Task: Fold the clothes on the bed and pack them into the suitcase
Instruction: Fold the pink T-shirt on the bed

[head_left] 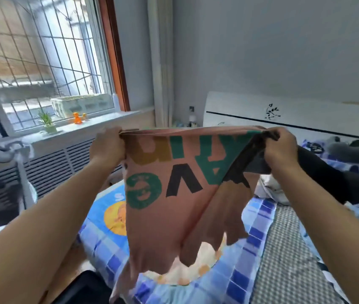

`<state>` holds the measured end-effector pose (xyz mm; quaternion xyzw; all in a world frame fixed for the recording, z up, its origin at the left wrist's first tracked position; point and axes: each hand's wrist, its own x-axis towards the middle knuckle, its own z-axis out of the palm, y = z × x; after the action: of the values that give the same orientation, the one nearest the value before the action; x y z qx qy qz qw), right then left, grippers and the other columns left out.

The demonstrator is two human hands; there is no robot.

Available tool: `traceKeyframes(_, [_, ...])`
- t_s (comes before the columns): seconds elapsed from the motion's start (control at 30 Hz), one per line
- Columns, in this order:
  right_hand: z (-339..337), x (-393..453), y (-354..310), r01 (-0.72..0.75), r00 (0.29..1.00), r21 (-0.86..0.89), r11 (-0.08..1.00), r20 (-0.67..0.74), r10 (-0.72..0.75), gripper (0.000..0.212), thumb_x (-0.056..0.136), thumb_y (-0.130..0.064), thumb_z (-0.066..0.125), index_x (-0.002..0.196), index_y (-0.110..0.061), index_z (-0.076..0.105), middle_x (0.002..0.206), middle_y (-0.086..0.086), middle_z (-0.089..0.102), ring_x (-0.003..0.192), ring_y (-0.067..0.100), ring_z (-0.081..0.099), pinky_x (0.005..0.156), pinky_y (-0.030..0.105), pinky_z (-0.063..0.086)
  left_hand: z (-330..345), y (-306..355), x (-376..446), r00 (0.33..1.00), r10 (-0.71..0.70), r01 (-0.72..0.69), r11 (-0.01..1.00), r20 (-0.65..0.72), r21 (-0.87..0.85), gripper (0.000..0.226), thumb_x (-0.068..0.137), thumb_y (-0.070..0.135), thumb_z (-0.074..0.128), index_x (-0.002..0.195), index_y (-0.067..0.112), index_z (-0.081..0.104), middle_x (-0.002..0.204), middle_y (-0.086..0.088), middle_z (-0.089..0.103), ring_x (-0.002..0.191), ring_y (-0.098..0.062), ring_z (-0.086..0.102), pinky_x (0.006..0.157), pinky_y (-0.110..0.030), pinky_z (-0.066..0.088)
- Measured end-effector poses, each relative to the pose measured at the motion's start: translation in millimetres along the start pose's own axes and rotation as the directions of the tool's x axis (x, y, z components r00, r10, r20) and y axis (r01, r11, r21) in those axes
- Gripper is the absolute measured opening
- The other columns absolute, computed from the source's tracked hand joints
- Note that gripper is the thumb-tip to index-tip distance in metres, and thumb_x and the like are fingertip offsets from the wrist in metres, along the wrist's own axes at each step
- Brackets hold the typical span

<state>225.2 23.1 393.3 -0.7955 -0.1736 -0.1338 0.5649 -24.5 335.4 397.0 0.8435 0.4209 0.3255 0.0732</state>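
A pink garment (163, 216) with green, black and mustard letters hangs in the air over the bed (250, 260). My left hand (108, 145) grips its top left edge and my right hand (281, 148) grips its top right edge, stretching the cloth between them. Its lower end dangles down toward the blue checked bedsheet. A dark garment (327, 178) lies on the bed behind my right forearm, next to a white cloth (270, 189). A black edge (82, 290) at the bottom left may be the suitcase; I cannot tell.
A white headboard (283, 119) stands at the far end with grey soft items (345, 150) by it. A windowsill (82, 126) holds a small plant and orange figures, above a radiator cover (64, 163). A grey checked blanket (288, 255) covers the bed's right side.
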Motion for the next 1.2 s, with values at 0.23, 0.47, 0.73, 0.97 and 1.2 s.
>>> traceKeyframes(0.23, [31, -119, 80, -0.227, 0.958, 0.016, 0.974, -0.178, 0.226, 0.012, 0.092, -0.001, 0.054, 0.102, -0.002, 0.062, 0.097, 0.017, 0.062, 0.093, 0.031, 0.057, 0.077, 0.032, 0.037, 51, -80, -19, 0.935, -0.251, 0.355, 0.607, 0.253, -0.711, 0.037, 0.081, -0.012, 0.05, 0.091, 0.015, 0.075, 0.083, -0.016, 0.071, 0.071, -0.028, 0.065, 0.058, -0.03, 0.055])
traceKeyframes(0.47, [60, -274, 196, -0.535, 0.599, -0.601, 0.594, 0.225, 0.768, 0.015, 0.089, -0.011, 0.067, 0.105, -0.01, 0.067, 0.111, 0.018, 0.069, 0.093, 0.033, 0.064, 0.081, 0.039, 0.052, 153, -119, -188, 0.757, -0.218, 0.642, 0.418, 0.616, -0.642, 0.046, 0.089, -0.017, 0.044, 0.092, 0.015, 0.076, 0.095, -0.017, 0.071, 0.074, -0.02, 0.071, 0.062, -0.029, 0.058])
traceKeyframes(0.73, [142, -298, 76, -0.29, 0.564, -0.112, 0.95, 0.782, 0.265, 0.027, 0.085, -0.059, 0.066, 0.107, -0.045, 0.062, 0.1, -0.021, 0.072, 0.096, 0.003, 0.069, 0.087, 0.03, 0.056, 138, -83, -203, 0.721, 0.23, 0.292, 0.754, 0.653, -0.588, 0.044, 0.076, -0.01, 0.064, 0.082, 0.033, 0.07, 0.079, 0.019, 0.07, 0.077, 0.0, 0.066, 0.069, -0.014, 0.048])
traceKeyframes(0.97, [147, -288, 60, -0.243, 0.706, -0.04, 0.969, 0.678, 0.205, 0.014, 0.083, -0.038, 0.069, 0.095, -0.035, 0.062, 0.087, -0.007, 0.071, 0.085, 0.01, 0.068, 0.08, 0.041, 0.058, 126, -71, -204, 0.752, 0.087, 0.564, 0.425, 0.653, -0.707, 0.028, 0.077, -0.019, 0.073, 0.083, 0.002, 0.056, 0.077, -0.011, 0.072, 0.076, -0.021, 0.07, 0.072, -0.03, 0.058])
traceKeyframes(1.2, [144, -281, 63, -0.336, 0.706, -0.011, 0.942, 0.659, 0.26, 0.007, 0.094, -0.027, 0.07, 0.087, -0.024, 0.071, 0.083, -0.008, 0.074, 0.079, 0.006, 0.07, 0.075, 0.024, 0.057, 130, -57, -215, 0.753, 0.031, 0.596, 0.39, 0.657, -0.702, 0.025, 0.081, -0.013, 0.071, 0.08, 0.009, 0.061, 0.074, -0.001, 0.07, 0.072, -0.013, 0.068, 0.067, -0.025, 0.056])
